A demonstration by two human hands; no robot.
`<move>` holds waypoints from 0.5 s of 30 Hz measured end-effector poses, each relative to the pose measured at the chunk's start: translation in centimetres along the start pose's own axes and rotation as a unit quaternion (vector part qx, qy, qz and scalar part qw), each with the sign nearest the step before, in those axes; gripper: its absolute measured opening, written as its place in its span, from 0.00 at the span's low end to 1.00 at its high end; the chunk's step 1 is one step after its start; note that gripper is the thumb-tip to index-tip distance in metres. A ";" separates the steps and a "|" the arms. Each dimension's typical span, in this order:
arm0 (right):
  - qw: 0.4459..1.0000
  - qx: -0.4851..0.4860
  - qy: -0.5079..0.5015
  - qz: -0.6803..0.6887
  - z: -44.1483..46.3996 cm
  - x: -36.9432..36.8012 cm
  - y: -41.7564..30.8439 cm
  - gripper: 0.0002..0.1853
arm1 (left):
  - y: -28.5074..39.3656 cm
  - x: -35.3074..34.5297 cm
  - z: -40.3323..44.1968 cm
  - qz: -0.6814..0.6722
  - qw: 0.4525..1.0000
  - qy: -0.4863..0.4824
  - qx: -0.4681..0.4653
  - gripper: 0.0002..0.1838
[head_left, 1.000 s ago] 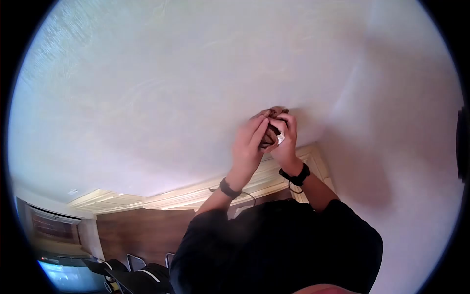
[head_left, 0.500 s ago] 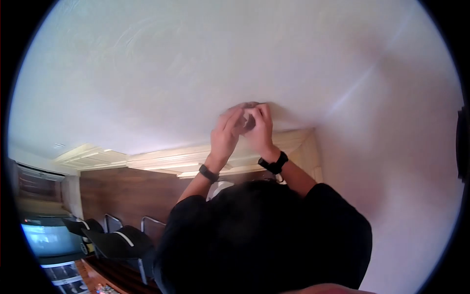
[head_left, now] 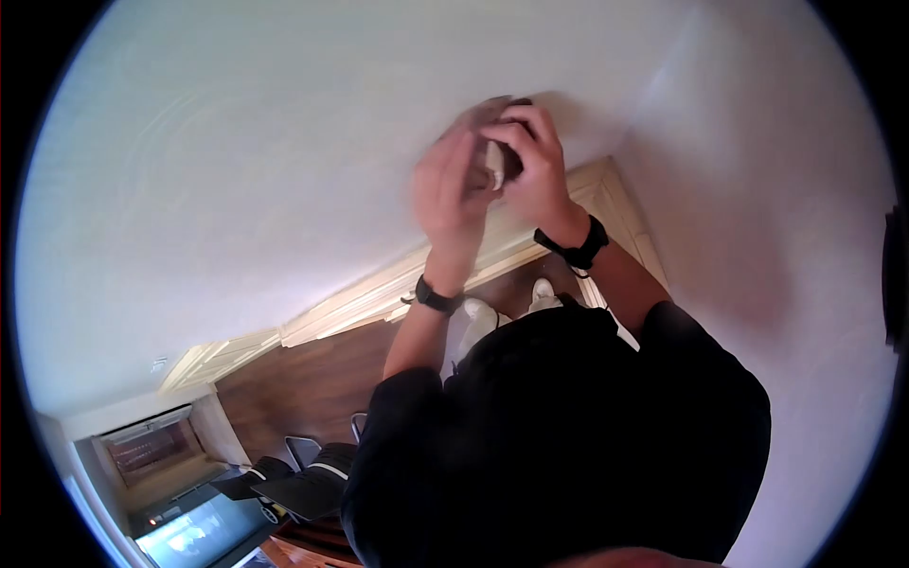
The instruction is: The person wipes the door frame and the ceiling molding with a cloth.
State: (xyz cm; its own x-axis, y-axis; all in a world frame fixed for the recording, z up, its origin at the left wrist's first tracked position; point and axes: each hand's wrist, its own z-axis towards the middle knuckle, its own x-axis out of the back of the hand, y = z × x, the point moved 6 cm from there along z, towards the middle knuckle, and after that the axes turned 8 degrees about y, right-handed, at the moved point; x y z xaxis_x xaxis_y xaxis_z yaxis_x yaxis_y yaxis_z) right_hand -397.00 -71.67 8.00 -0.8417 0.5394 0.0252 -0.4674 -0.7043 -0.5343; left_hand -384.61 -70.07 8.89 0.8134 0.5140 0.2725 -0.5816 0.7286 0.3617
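Both hands are raised in front of a pale wall, close together around a dark, rounded object with a pale piece showing between them. Its kind is hard to make out, since fingers cover most of it and the view is blurred. My left hand presses against its left side with long, smeared fingers. Curled over the right side and top are the fingers of my right hand. Each wrist wears a black band. A soft shadow falls on the wall beside the object.
Cream trim runs along the wall's foot, above a brown wood floor. My pale shoes show below my arms. At lower left stand black chairs, a lit screen and a reddish wooden piece of furniture.
Both hands, still around the object, appear higher and slightly right in view. The view has tilted, so the room at lower left has shifted and my shoes now show.
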 end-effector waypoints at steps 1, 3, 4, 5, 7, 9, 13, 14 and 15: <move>1.000 -0.013 -0.003 -0.007 -0.5 0.7 0.9 0.24 | 0.3 -0.7 -0.4 -0.006 1.000 -0.008 -0.015 0.25; 0.999 -0.038 -0.010 -0.019 -2.9 1.5 2.8 0.25 | -0.4 -2.4 -2.3 -0.040 0.998 -0.042 0.007 0.26; 0.998 -0.043 -0.009 -0.036 -4.7 1.4 4.2 0.25 | -1.4 -3.3 -3.9 -0.062 0.996 -0.058 0.019 0.28; 0.994 -0.094 -0.032 -0.042 -6.8 1.4 5.7 0.24 | -2.0 -3.9 -5.7 -0.083 0.993 -0.076 0.034 0.31; 0.978 -0.189 -0.075 -0.051 -11.0 1.2 8.0 0.22 | -4.0 -5.0 -10.1 -0.046 0.982 -0.152 0.100 0.28; 0.952 -0.255 -0.148 -0.086 -16.0 0.3 10.1 0.16 | -6.8 -5.8 -15.2 -0.017 0.961 -0.220 0.165 0.26; 0.929 -0.226 -0.270 -0.113 -22.9 -3.0 11.8 0.10 | -11.5 -5.1 -23.6 0.055 0.910 -0.311 0.268 0.17; 0.929 -0.216 -0.283 -0.097 -23.9 -4.1 11.8 0.11 | -11.9 -4.2 -24.1 0.048 0.916 -0.292 0.270 0.16; 0.928 -0.208 -0.297 -0.081 -24.8 -5.0 11.5 0.12 | -11.4 -3.0 -23.4 0.042 0.921 -0.274 0.274 0.14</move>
State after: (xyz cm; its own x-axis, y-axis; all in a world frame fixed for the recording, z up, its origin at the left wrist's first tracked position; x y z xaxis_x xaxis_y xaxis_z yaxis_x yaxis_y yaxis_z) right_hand -391.45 -71.07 -19.23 -0.8276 0.1870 0.5292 -0.5604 -0.3292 -0.7600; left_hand -380.13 -69.34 -16.93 0.7247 0.1432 0.6740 -0.6827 0.2814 0.6743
